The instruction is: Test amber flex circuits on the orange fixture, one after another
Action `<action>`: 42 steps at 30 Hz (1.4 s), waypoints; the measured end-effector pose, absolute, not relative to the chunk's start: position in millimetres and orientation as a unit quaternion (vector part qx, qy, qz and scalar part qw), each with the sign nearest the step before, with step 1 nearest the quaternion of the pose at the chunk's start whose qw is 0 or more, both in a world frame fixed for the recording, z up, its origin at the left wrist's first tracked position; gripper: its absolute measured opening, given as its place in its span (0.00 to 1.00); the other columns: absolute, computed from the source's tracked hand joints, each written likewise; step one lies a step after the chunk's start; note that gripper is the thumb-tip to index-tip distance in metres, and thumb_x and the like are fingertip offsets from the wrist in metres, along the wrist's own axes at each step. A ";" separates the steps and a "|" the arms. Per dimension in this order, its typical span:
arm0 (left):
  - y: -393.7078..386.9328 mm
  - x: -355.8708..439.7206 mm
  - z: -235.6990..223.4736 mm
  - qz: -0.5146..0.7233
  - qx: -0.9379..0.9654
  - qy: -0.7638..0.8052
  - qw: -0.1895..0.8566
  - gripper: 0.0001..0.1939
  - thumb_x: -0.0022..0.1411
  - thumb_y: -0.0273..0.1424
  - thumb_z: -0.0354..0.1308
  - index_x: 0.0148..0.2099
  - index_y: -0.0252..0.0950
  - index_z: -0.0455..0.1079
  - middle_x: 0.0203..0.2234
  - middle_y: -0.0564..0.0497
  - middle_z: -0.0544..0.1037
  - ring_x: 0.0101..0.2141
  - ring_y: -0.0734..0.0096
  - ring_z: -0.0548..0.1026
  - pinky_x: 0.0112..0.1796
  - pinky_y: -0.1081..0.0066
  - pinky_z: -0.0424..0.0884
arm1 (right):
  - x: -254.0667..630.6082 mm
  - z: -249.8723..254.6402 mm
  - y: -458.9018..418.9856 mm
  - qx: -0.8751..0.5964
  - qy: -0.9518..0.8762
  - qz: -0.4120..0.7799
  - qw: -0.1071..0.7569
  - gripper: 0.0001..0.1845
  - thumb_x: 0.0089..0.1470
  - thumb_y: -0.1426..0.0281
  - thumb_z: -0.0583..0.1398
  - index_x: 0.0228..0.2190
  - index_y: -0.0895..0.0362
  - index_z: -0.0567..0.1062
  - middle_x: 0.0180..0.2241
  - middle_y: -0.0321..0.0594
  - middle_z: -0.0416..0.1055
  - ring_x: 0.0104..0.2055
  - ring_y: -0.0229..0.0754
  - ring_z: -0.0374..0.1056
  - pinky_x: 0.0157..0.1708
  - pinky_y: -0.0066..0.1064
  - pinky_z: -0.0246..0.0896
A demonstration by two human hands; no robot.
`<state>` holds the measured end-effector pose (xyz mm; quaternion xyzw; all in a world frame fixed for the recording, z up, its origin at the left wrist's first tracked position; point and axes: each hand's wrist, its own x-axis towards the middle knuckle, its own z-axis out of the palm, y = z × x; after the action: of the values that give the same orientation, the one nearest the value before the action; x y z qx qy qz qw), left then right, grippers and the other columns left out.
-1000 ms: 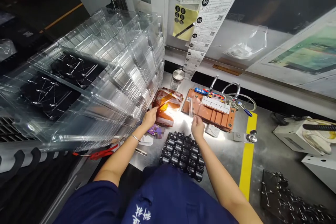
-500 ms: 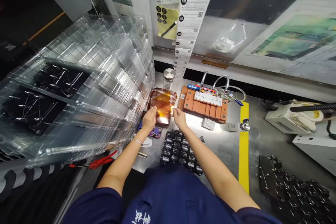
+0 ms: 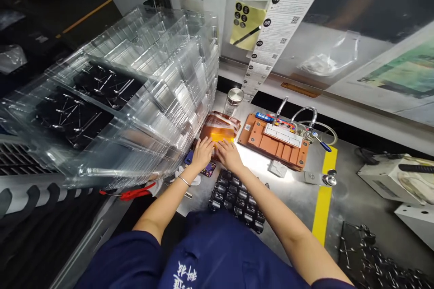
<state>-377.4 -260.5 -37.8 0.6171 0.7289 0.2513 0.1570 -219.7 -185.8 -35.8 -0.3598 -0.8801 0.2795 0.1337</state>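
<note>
A glossy amber film sheet (image 3: pixel 222 134) lies on a pile of brown-amber sheets (image 3: pixel 228 119) beside the clear tray stack. Along its near edge, my left hand (image 3: pixel 202 153) rests with fingers stretched forward over the left part. My right hand (image 3: pixel 229 156) lies close by on the same edge, its fingers also extended and pressing down flat. Neither hand is wrapped around anything. Just below my hands, a dark patterned item (image 3: pixel 208 169) shows in part. Several black moulded parts (image 3: pixel 233 198) stand in rows on the metal table, nearer to my body.
Tall stacked clear plastic trays (image 3: pixel 162 95) rise on the left, some holding black parts. An orange fixture (image 3: pixel 257 140) with hoses stands right of the sheets. Behind is a lidded glass jar (image 3: pixel 233 101). Yellow tape (image 3: pixel 323 203) crosses the table at right.
Both hands have come closer together at the near edge of the amber sheet. My right hand went from a pinch beside the sheets to lying flat. The view has turned left.
</note>
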 end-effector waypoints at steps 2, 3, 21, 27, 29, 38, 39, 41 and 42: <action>-266.5 -376.0 -31.9 0.363 0.499 0.756 0.218 0.17 0.64 0.29 0.52 0.55 0.35 0.68 0.59 0.40 0.66 0.62 0.58 0.59 0.62 0.52 0.53 | -220.9 -44.0 -186.1 -0.357 -0.887 0.269 0.115 0.20 0.58 0.73 0.52 0.50 0.57 0.74 0.52 0.49 0.72 0.56 0.51 0.63 0.58 0.49 0.53; -269.0 -376.1 -29.8 0.419 0.415 0.766 0.258 0.17 0.64 0.30 0.53 0.55 0.34 0.67 0.59 0.38 0.66 0.61 0.58 0.61 0.61 0.52 0.55 | -220.5 -48.0 -185.2 -0.359 -0.888 0.265 0.110 0.20 0.58 0.74 0.51 0.49 0.57 0.74 0.51 0.50 0.73 0.55 0.51 0.65 0.57 0.48 0.55; -247.6 -383.1 -25.8 0.477 0.293 0.693 0.455 0.12 0.56 0.20 0.54 0.41 0.31 0.74 0.35 0.45 0.81 0.36 0.67 0.79 0.43 0.66 0.75 | -267.6 14.4 -171.4 -0.388 -0.884 0.261 0.017 0.17 0.59 0.62 0.55 0.43 0.56 0.78 0.42 0.47 0.77 0.42 0.46 0.71 0.40 0.32 0.62; -246.1 -394.2 -19.8 0.442 0.350 0.691 0.452 0.08 0.53 0.22 0.57 0.34 0.34 0.77 0.32 0.46 0.82 0.38 0.61 0.78 0.42 0.66 0.73 | -278.7 21.8 -166.8 -0.372 -0.881 0.291 -0.040 0.13 0.53 0.72 0.55 0.31 0.63 0.80 0.34 0.57 0.78 0.36 0.53 0.73 0.36 0.35 0.59; -245.7 -395.9 -18.7 0.437 0.357 0.688 0.457 0.08 0.52 0.22 0.58 0.33 0.34 0.77 0.31 0.46 0.82 0.37 0.61 0.78 0.42 0.66 0.73 | -279.7 23.5 -162.2 -0.366 -0.874 0.315 -0.045 0.11 0.51 0.73 0.57 0.28 0.63 0.80 0.32 0.56 0.78 0.36 0.52 0.73 0.35 0.35 0.58; -248.0 -386.0 -32.2 0.460 0.297 0.666 0.506 0.08 0.57 0.32 0.59 0.34 0.32 0.73 0.24 0.50 0.78 0.26 0.70 0.78 0.28 0.71 0.75 | -276.5 14.5 -124.7 -0.359 -0.751 0.553 -0.013 0.09 0.44 0.65 0.66 0.20 0.58 0.79 0.17 0.34 0.73 0.20 0.34 0.65 0.23 0.25 0.58; -248.3 -383.9 -35.6 0.466 0.280 0.669 0.507 0.10 0.58 0.35 0.59 0.34 0.32 0.72 0.23 0.49 0.78 0.25 0.71 0.77 0.26 0.72 0.74 | -276.5 9.8 -124.0 -0.370 -0.728 0.577 -0.002 0.09 0.43 0.65 0.66 0.20 0.58 0.79 0.17 0.34 0.72 0.19 0.34 0.64 0.21 0.25 0.59; -248.1 -381.1 -42.5 0.479 0.245 0.683 0.494 0.14 0.58 0.40 0.58 0.34 0.31 0.71 0.23 0.49 0.77 0.23 0.72 0.76 0.24 0.74 0.73 | -275.0 -0.5 -124.2 -0.403 -0.679 0.612 0.029 0.09 0.42 0.65 0.66 0.19 0.59 0.78 0.16 0.34 0.71 0.18 0.33 0.63 0.19 0.25 0.60; -247.6 -380.7 -46.0 0.484 0.227 0.694 0.482 0.15 0.58 0.41 0.57 0.35 0.31 0.70 0.22 0.49 0.76 0.22 0.73 0.76 0.24 0.74 0.73 | -272.4 -5.4 -124.2 -0.424 -0.656 0.623 0.049 0.10 0.41 0.65 0.66 0.19 0.59 0.78 0.16 0.34 0.71 0.18 0.33 0.63 0.19 0.25 0.60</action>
<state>-380.7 -247.6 -46.0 0.2275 0.6937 0.4841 0.4824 -272.4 -124.2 -5.4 -0.4241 -0.6556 0.6229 0.0485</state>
